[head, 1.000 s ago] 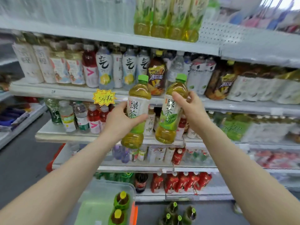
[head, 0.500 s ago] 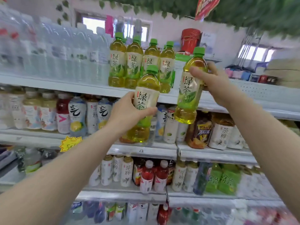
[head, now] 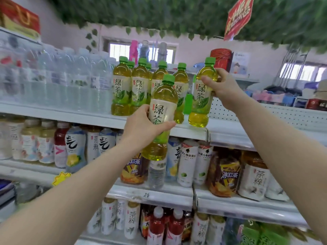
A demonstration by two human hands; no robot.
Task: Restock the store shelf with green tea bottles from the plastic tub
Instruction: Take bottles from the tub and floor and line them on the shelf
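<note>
Left hand (head: 141,128) gripping green tea bottle (head: 163,103) at label, holding it before top shelf (head: 70,115) edge. Right hand (head: 223,87) clasping second bottle (head: 201,103) near shoulder; base possibly touching shelf, just beside shelved bottles (head: 131,89).

place: a small shop | shelves (head: 70,117) are carrying many rows of bottled drinks (head: 76,147), labels are facing the front | a yellow price tag (head: 61,178) is sticking out | a red sign (head: 238,16) is hanging overhead
</note>
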